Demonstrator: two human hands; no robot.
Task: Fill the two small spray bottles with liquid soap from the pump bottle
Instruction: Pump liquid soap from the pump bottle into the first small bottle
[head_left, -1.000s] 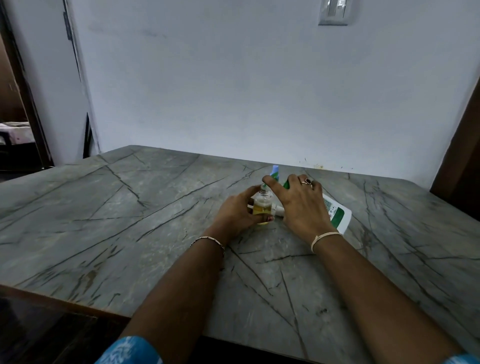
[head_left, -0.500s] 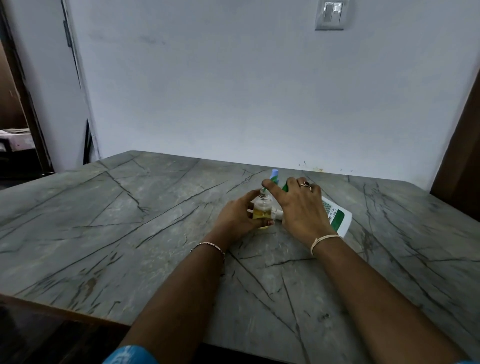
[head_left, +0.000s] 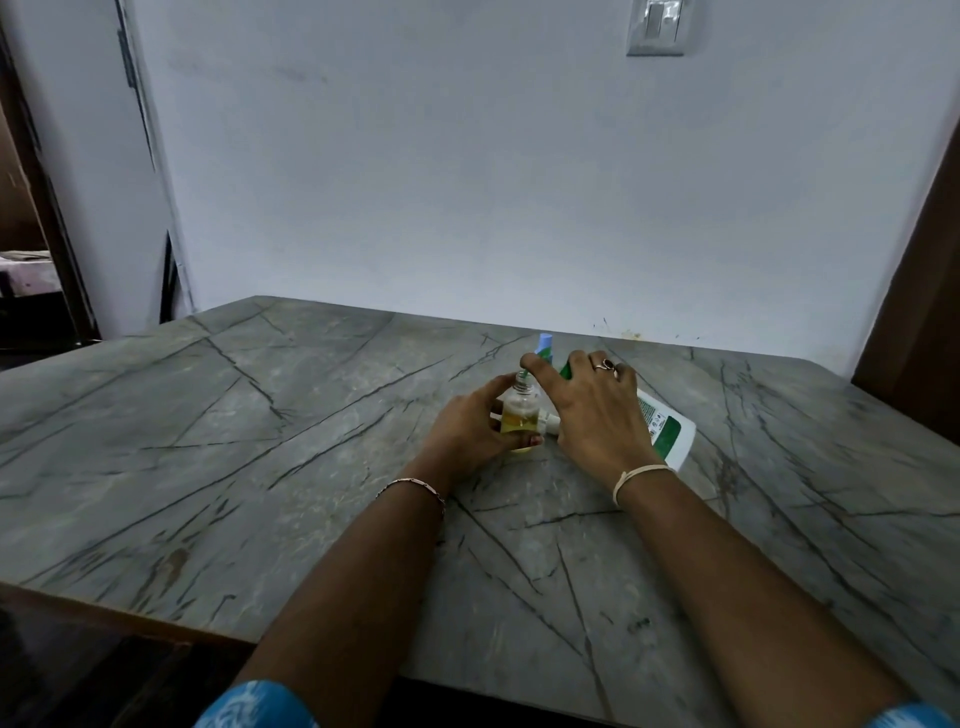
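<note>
Left grip (head_left: 467, 431) curls round the small spray bottle (head_left: 519, 410), upright on the counter (head_left: 260, 441); right grip (head_left: 592, 415), fingers spread, presses the pump bottle (head_left: 667, 431) beside it. Light, likely soap-slick: hold its body.

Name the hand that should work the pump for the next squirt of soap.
Right. The right hand lies over the top end of the white, green-labelled pump bottle. The left hand grips the small clear spray bottle of yellow liquid and should keep steadying it.
</note>
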